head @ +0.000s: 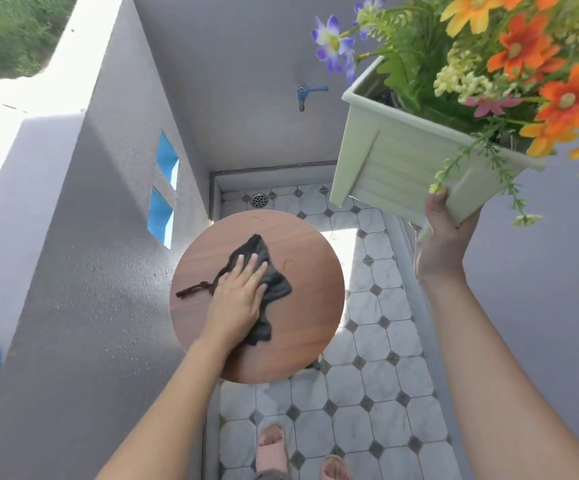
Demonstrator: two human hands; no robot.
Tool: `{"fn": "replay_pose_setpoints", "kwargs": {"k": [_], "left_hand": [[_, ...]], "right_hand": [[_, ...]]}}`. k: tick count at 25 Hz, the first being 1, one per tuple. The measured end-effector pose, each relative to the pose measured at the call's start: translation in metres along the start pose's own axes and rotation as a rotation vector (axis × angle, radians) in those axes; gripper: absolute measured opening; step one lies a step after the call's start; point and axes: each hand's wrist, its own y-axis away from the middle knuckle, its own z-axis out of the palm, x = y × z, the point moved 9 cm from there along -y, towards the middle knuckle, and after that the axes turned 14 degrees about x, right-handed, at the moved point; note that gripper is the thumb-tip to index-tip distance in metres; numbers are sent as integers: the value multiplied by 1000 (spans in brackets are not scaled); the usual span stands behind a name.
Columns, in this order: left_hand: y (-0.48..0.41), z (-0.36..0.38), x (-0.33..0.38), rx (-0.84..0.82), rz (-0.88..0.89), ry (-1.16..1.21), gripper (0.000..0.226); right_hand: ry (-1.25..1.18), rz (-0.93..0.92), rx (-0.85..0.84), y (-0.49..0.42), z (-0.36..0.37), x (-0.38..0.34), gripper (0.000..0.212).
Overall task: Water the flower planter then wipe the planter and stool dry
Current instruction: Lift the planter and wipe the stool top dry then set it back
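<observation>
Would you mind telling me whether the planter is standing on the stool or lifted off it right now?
Lifted off. The right hand holds the planter up by its base, tilted, clear of the stool.

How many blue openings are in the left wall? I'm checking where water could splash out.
2: upper blue opening and lower blue opening, stacked in the left wall.

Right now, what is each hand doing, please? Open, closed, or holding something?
Left hand: open, flat, pressing the dark cloth onto the round stool top.
Right hand: closed on the green planter, held up off the stool.
</observation>
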Motion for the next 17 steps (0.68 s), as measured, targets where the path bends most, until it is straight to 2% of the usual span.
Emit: {"fn": "replay_pose_setpoints", "kwargs": {"k": [3,5,8,11,13,14,17], "left_hand": [[53,15,75,-102,350,23,49],[95,3,69,-119,430,30,44],[96,-18,1,-68,249,-2,52],[30,-24,-70,8,-117,-51,51],[-25,-20,-85,46,-255,-80,47],[-49,-15,-79,61,-258,-93,47],[-96,11,-24,40,-123,-94,48]], "right_hand": [[8,-11,-4,3,4,1,27],[3,-4,-4,2,7,2,24],[-2,-5,-19,0,10,3,35],[-1,-14,-48,1,11,2,52],[3,-8,-54,1,10,5,60],[3,-5,-55,0,9,6,64],[-5,1,-69,-1,7,7,75]]}}
